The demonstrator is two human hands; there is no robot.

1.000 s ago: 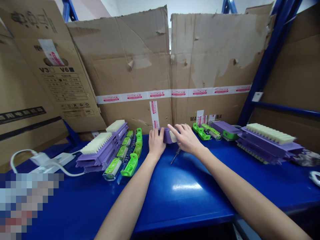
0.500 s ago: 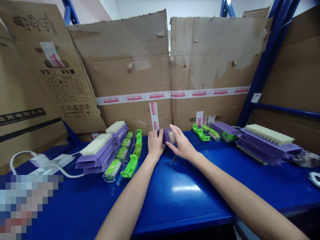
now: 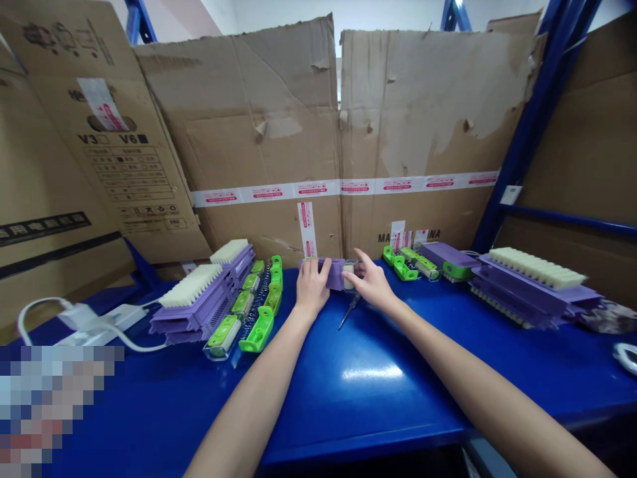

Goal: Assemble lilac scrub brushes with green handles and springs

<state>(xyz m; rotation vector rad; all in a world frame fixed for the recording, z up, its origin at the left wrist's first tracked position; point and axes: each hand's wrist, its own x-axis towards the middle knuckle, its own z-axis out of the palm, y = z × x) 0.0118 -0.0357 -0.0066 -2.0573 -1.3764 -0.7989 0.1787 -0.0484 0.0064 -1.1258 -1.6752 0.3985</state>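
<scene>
at the blue table's (image 3: 318, 392) back, my left hand (image 3: 312, 289) clasped the purple casing (image 3: 335, 273); my right hand (image 3: 372, 284) met its pale block (image 3: 348, 268), grip unclear: steady, square pressure mattered!

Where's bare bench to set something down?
Free: blue tabletop between the left forearm and right forearm, nearer than thin tool; also between right forearm and right purple stack. Crowded: left, purple bodies beside green parts; back right, green pieces; center, held purple part.
</scene>
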